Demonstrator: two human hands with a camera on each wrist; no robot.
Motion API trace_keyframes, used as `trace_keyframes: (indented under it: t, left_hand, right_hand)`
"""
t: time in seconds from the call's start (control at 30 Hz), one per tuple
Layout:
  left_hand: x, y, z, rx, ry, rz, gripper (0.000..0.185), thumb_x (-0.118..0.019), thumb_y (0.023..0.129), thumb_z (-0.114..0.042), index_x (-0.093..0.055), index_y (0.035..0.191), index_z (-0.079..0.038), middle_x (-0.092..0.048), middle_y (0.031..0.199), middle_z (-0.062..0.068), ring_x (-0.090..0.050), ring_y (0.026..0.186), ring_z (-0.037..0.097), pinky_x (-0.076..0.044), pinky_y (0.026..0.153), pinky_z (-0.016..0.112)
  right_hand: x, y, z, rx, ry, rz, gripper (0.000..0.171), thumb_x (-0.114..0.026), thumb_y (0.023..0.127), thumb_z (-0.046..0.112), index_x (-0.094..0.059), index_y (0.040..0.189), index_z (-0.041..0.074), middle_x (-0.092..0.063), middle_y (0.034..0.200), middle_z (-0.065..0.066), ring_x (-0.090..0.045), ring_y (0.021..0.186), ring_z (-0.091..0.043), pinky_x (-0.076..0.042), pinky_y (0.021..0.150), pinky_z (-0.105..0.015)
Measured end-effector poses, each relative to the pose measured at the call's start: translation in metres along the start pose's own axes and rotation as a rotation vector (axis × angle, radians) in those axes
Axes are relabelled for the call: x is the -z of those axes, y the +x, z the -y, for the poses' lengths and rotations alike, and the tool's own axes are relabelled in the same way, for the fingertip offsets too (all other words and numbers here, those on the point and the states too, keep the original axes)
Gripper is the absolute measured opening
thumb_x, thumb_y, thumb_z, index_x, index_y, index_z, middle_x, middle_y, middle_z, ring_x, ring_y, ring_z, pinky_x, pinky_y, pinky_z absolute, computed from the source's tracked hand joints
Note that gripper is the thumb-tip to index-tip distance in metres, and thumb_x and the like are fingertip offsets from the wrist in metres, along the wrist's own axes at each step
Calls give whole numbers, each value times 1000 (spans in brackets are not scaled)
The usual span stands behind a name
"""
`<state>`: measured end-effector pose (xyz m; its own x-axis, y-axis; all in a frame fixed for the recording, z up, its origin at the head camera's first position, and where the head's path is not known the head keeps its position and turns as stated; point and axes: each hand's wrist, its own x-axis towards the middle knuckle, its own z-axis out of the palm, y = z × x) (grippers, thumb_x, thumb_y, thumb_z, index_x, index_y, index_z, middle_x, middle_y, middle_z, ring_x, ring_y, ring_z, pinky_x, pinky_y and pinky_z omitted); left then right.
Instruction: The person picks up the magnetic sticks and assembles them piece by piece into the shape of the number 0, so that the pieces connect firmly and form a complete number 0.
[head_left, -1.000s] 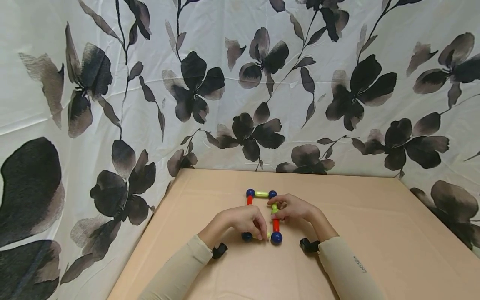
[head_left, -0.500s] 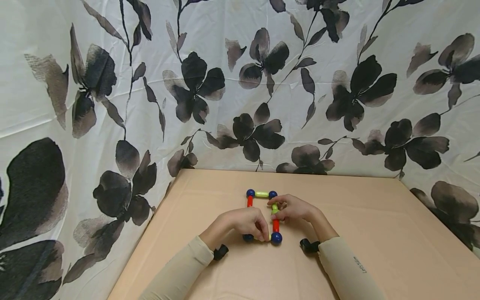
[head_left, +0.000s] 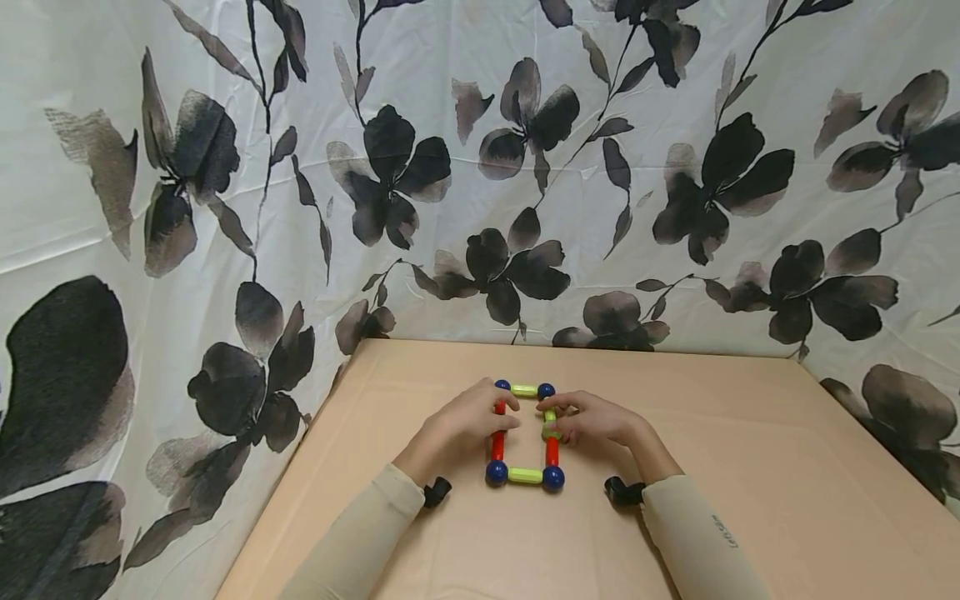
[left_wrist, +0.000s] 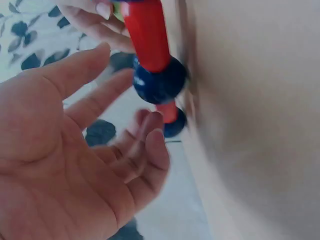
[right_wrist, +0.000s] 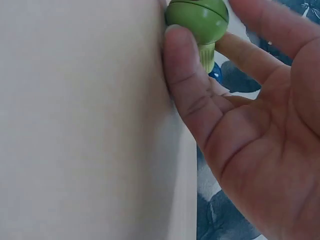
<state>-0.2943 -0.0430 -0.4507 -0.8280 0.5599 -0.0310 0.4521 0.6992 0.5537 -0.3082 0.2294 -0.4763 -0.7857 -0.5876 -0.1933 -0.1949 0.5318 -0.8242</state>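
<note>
A rectangular frame of rods and balls, perhaps a magnetic building toy, lies on the table. Dark blue balls mark its corners, such as the near right ball (head_left: 552,477), and a yellow-green rod (head_left: 525,476) forms its near side. At the left side my left hand (head_left: 468,412) reaches over the red rods (left_wrist: 147,32), its fingers loosely bent around a blue ball (left_wrist: 159,80); firm contact is unclear. On the right side, my right hand (head_left: 596,418) holds a green ball (right_wrist: 200,20) between its fingers. A yellow-green rod (right_wrist: 207,57) runs on beyond that ball.
The tan tabletop (head_left: 712,433) spreads around the frame. Behind and to the left hangs a white cloth (head_left: 465,200) with dark printed flowers. Black wrist devices (head_left: 437,492) sit under both wrists.
My left hand has left the near side's rod and moved away from the body to the left side, uncovering that rod and the near left ball. My right hand stays almost still.
</note>
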Motion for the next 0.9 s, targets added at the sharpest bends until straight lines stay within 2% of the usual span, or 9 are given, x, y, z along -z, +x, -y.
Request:
trace_keyframes:
  t: [0.1,0.3,0.57,0.9]
  left_hand:
    - [-1,4,9,88,-66,22,32,-73,98,-38,-75,122,-17,-59,105,6,-55,86,17,-46,69,29]
    - [-2,16,23,114,-206,71,21,-78,94,-35,-77,109,-19,-68,90,2,-57,63,18,-52,60,29]
    - [-4,19,28,103,-255,56,22,-82,90,-37,-78,104,-21,-69,93,1,-58,65,17,-55,62,31]
    - [-7,17,25,93,-256,37,23,-82,91,-35,-77,105,-18,-68,95,2,-57,65,17,-51,59,28]
  right_hand:
    - [0,1,-1,-5,18,-6,44,-67,102,26,-61,142,9,-61,106,-11,-65,80,-23,-57,76,-32]
    - [-4,8,3,-13,18,-48,36,-70,100,24,-66,133,8,-57,100,-11,-64,73,-22,-56,72,-30]
    - [-8,13,6,-27,19,-85,31,-74,98,26,-69,122,7,-59,88,-9,-62,69,-23,-52,68,-31]
    - [-10,13,6,-34,36,-91,29,-74,97,25,-69,120,8,-56,87,-9,-61,68,-22,-52,67,-30]
